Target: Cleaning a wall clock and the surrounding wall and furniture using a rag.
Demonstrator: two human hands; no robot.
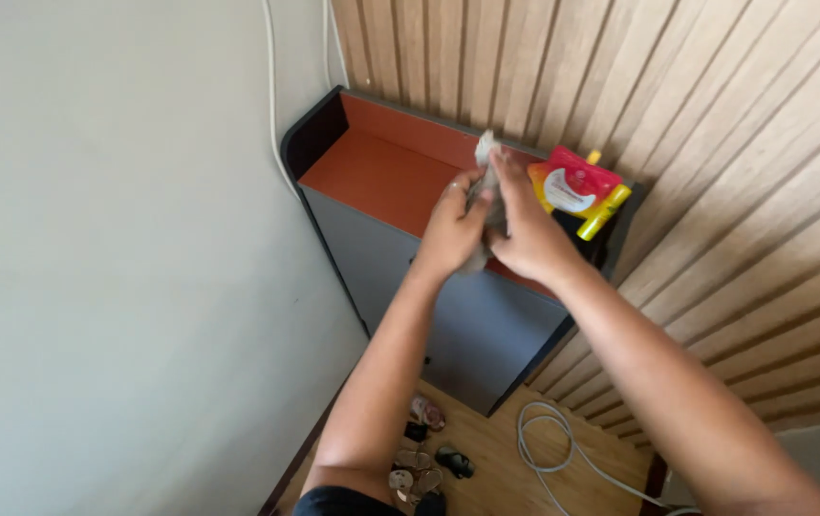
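Note:
Both my hands meet above a cabinet with an orange-red top [381,167] and grey front. My left hand [451,229] and my right hand [525,229] together grip a crumpled grey cloth [486,153], whose end sticks up between my fingers. Just right of my right hand, on the cabinet top, stands a red and yellow pouch [572,183] with a white patch, and a yellow tube [604,212] leans beside it.
A plain pale wall is on the left with a white cable [271,105] running down it. Slatted wood panelling [716,143] covers the right wall. On the wooden floor below lie several sandals [424,459] and a coiled white hose [549,444].

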